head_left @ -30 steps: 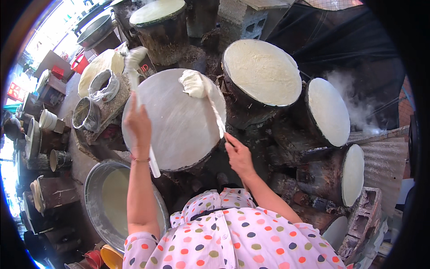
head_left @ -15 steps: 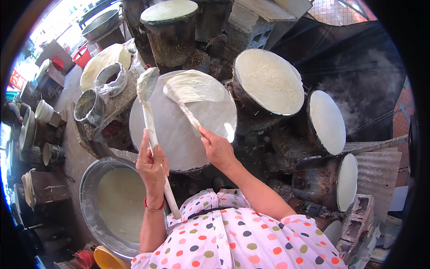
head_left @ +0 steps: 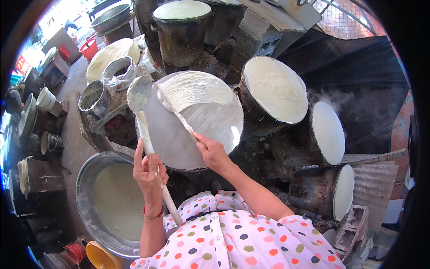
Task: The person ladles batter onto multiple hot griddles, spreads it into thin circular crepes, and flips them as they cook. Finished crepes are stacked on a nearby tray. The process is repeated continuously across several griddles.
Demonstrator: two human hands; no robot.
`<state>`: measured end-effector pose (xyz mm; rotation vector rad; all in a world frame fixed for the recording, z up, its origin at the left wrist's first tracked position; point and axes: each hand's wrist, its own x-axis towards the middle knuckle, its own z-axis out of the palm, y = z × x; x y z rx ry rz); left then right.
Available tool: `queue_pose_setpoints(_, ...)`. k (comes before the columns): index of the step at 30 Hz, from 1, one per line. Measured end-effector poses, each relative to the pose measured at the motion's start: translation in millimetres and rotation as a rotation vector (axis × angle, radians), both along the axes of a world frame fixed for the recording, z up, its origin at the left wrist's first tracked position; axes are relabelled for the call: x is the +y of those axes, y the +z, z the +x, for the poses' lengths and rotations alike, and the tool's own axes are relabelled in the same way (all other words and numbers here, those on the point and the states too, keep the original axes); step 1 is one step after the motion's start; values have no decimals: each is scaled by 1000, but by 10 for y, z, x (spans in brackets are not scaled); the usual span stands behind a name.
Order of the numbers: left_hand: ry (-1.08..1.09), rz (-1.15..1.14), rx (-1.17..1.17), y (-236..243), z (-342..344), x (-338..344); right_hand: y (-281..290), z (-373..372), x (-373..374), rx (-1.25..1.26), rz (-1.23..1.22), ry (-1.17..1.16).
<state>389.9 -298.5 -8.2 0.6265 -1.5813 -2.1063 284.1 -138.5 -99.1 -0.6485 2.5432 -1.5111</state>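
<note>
Left hand [head_left: 151, 175] grips ladle [head_left: 144, 130] by handle | right hand [head_left: 212, 152] grips stick [head_left: 175, 110], tip apparently touching batter [head_left: 199, 86] on far side of griddle [head_left: 168, 141] | basin [head_left: 85, 193] at left

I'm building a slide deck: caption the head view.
Left hand holding a long-handled ladle, right hand holding a stick against pale batter on a round griddle.

Open pass over bare lower part of griddle [head_left: 168, 139], between ladle [head_left: 139, 93] and spreader [head_left: 173, 108]. Ladle, in left hand [head_left: 150, 174], slants across griddle's left rim; spreader, in right hand [head_left: 212, 152], blocks the middle. Batter-covered pan [head_left: 275, 89] at upper right leaves only a narrow gap. Basin [head_left: 86, 197] open from above, left forearm [head_left: 153, 231] along its right side. Bucket [head_left: 95, 99] and ring-shaped container [head_left: 119, 74] crowd beyond the ladle.
</note>
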Motion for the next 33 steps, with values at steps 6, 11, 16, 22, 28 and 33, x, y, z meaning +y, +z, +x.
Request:
queue_pose_setpoints(6, 37, 13, 6, -30, 135, -52, -8, -298, 847, -155, 52, -390)
queue_pose_setpoints(11, 41, 62, 31, -50, 184, -60, 387, -376, 211, -700, -104, -219)
queue_pose_setpoints(16, 63, 83, 49, -88, 241, -79, -7, -268, 180, 134, 173, 85)
queue_pose_setpoints(22, 133, 219, 84, -118, 336, -128, 51, -854, 849, 232, 294, -125)
queue_pose_setpoints(28, 188, 301, 106, -146, 423, -195, 564, -891, 255, -447, 273, 118)
queue_pose_setpoints(33, 183, 354, 68, -186, 568, -277, 554, -523, 687, 191, 641, 303)
